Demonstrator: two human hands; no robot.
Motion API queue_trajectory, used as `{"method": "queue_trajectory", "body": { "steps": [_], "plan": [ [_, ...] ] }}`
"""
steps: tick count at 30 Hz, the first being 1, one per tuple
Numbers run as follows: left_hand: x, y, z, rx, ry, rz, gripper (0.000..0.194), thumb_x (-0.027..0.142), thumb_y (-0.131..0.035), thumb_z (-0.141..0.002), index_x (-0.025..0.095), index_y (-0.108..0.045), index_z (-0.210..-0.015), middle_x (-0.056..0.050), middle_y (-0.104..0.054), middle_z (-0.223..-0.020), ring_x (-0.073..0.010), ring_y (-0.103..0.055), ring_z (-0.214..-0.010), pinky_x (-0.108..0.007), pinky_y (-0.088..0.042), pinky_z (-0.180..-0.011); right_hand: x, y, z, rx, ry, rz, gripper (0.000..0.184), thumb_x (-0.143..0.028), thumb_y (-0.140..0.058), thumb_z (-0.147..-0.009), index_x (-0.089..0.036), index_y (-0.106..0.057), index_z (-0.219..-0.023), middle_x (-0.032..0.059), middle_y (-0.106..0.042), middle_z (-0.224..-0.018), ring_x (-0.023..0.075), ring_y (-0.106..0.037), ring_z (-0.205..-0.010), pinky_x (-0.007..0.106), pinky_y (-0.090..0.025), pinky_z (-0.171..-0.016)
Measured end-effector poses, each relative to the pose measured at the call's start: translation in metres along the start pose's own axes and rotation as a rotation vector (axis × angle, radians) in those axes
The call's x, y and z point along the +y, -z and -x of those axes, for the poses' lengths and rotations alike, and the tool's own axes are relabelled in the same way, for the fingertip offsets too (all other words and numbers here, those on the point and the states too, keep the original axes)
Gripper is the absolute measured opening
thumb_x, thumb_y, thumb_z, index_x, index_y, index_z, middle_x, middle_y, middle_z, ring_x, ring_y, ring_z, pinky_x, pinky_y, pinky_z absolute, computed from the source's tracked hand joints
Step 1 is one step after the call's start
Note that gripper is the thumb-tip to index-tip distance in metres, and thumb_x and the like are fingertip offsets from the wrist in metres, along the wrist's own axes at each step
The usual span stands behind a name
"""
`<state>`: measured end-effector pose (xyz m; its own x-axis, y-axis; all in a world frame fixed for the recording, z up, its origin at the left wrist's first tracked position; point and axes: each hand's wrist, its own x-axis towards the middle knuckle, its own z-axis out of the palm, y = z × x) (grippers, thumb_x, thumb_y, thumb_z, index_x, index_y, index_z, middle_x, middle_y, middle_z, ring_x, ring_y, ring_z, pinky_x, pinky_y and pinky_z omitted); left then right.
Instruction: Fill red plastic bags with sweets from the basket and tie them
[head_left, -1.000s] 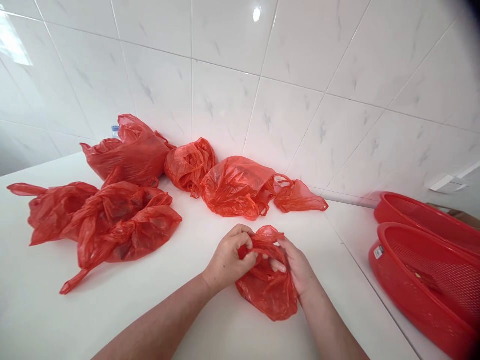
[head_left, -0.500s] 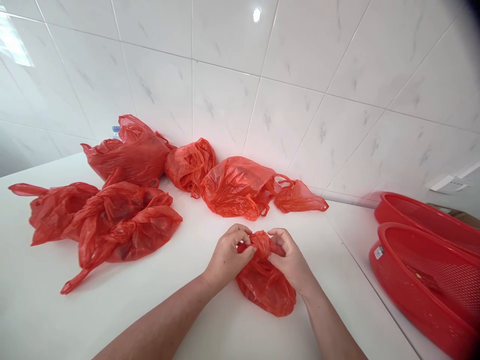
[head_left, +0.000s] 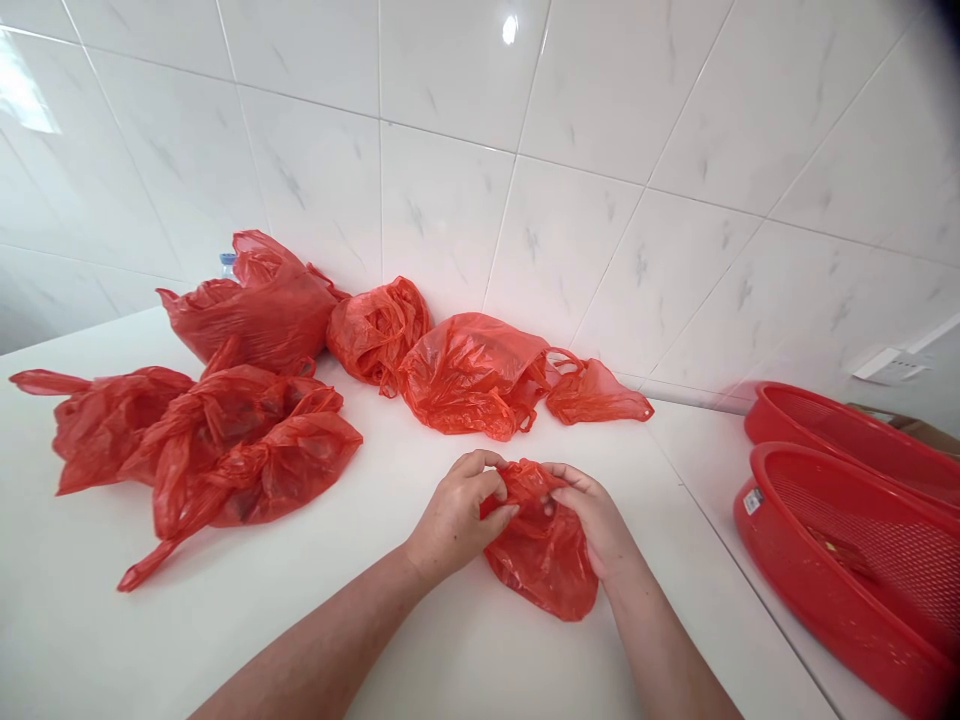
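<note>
A thin red plastic bag lies on the white table between my hands, its gathered top loosened and spread. My left hand pinches the left side of the bag's top between thumb and curled fingers. On the other side, my right hand grips the top edge, with some fingertips showing through the thin plastic. What the bag contains, if anything, I cannot make out.
Several tied red bags lie at the left. More red bags line the tiled wall. A blue-capped bottle stands behind them. Two red mesh baskets occupy the right side of the white table.
The bag's twisted top has been pulled looser and wider. My right hand's fingers have moved into or under the plastic, and the bag's body has shifted slightly right.
</note>
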<state>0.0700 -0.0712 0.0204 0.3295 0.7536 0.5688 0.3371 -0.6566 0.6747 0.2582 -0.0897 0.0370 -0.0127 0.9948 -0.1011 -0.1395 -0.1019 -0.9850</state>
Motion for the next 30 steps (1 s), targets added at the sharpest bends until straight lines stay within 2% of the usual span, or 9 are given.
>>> {"method": "queue_trajectory", "body": {
  "steps": [3, 5, 8, 11, 15, 20, 26, 28, 30],
  "plan": [
    [0.0, 0.001, 0.0, -0.002, -0.01, -0.011, 0.013, 0.015, -0.061, -0.075, 0.019, -0.051, -0.069, -0.006, -0.055, -0.106, -0.0195, -0.054, -0.104, -0.034, -0.049, -0.082, 0.001, 0.006, -0.003, 0.014, -0.049, -0.205, 0.022, -0.034, -0.067, -0.069, -0.021, -0.064, -0.086, -0.0001, -0.063, -0.075, 0.0141, -0.055, -0.065, 0.029, -0.045, -0.066],
    [0.001, 0.002, 0.0, -0.002, -0.031, -0.007, 0.015, 0.015, -0.062, -0.074, 0.019, -0.049, -0.067, -0.006, -0.055, -0.107, -0.0192, -0.054, -0.102, -0.035, -0.048, -0.082, 0.003, 0.009, -0.006, 0.054, -0.042, -0.217, 0.024, -0.036, -0.072, -0.066, -0.021, -0.061, -0.082, -0.0008, -0.063, -0.074, 0.0141, -0.057, -0.063, 0.029, -0.046, -0.065],
    [0.002, 0.003, 0.0, 0.043, -0.077, 0.003, 0.022, 0.013, -0.061, -0.073, 0.018, -0.043, -0.063, -0.006, -0.056, -0.099, -0.0184, -0.054, -0.099, -0.033, -0.048, -0.079, 0.009, 0.015, -0.014, 0.182, 0.068, 0.008, 0.027, -0.034, -0.07, -0.065, -0.022, -0.055, -0.084, -0.0021, -0.062, -0.073, 0.0147, -0.058, -0.065, 0.03, -0.046, -0.066],
    [0.003, 0.005, -0.002, 0.14, -0.107, -0.009, 0.028, 0.012, -0.057, -0.075, 0.018, -0.036, -0.057, -0.004, -0.055, -0.083, -0.0171, -0.055, -0.09, -0.03, -0.046, -0.072, 0.017, 0.027, -0.023, 0.348, 0.151, 0.278, 0.023, -0.032, -0.064, -0.069, -0.023, -0.053, -0.086, -0.0013, -0.061, -0.074, 0.016, -0.058, -0.069, 0.029, -0.045, -0.065],
    [0.004, 0.012, -0.005, 0.254, -0.137, -0.027, 0.034, 0.013, -0.054, -0.077, 0.018, -0.03, -0.053, -0.002, -0.052, -0.071, -0.0142, -0.054, -0.074, -0.027, -0.043, -0.063, 0.026, 0.049, -0.033, 0.484, 0.118, 0.44, 0.02, -0.03, -0.055, -0.07, -0.023, -0.053, -0.088, -0.001, -0.061, -0.073, 0.0163, -0.057, -0.062, 0.03, -0.043, -0.059],
    [0.0, 0.021, -0.009, 0.355, -0.068, -0.036, 0.038, 0.017, -0.055, -0.079, 0.018, -0.029, -0.05, -0.001, -0.05, -0.068, -0.0114, -0.049, -0.065, -0.025, -0.041, -0.059, 0.026, 0.067, -0.037, 0.63, 0.069, 0.624, 0.022, -0.029, -0.049, -0.068, -0.023, -0.055, -0.088, 0.0001, -0.062, -0.076, 0.0178, -0.056, -0.063, 0.031, -0.041, -0.06],
    [-0.005, 0.019, -0.01, 0.382, -0.001, 0.028, 0.039, 0.018, -0.054, -0.079, 0.019, -0.027, -0.05, -0.001, -0.05, -0.069, -0.0111, -0.05, -0.064, -0.025, -0.042, -0.059, 0.026, 0.073, -0.038, 0.637, 0.043, 0.722, 0.025, -0.031, -0.051, -0.065, -0.022, -0.059, -0.087, 0.0056, -0.065, -0.09, 0.0229, -0.059, -0.079, 0.034, -0.042, -0.068],
    [-0.006, 0.017, -0.009, 0.378, 0.02, 0.028, 0.038, 0.018, -0.055, -0.078, 0.019, -0.029, -0.051, -0.002, -0.052, -0.072, -0.0124, -0.053, -0.069, -0.026, -0.045, -0.062, 0.028, 0.075, -0.04, 0.598, 0.034, 0.757, 0.027, -0.034, -0.054, -0.065, -0.022, -0.061, -0.088, 0.0065, -0.066, -0.093, 0.0249, -0.06, -0.084, 0.035, -0.042, -0.071],
    [-0.007, 0.016, -0.008, 0.344, 0.031, 0.014, 0.03, 0.02, -0.06, -0.076, 0.019, -0.038, -0.056, -0.004, -0.056, -0.082, -0.0149, -0.056, -0.079, -0.029, -0.048, -0.068, 0.031, 0.073, -0.042, 0.525, 0.013, 0.795, 0.03, -0.04, -0.055, -0.066, -0.022, -0.063, -0.089, 0.0062, -0.067, -0.093, 0.0257, -0.061, -0.084, 0.035, -0.043, -0.07]
  ]
}}
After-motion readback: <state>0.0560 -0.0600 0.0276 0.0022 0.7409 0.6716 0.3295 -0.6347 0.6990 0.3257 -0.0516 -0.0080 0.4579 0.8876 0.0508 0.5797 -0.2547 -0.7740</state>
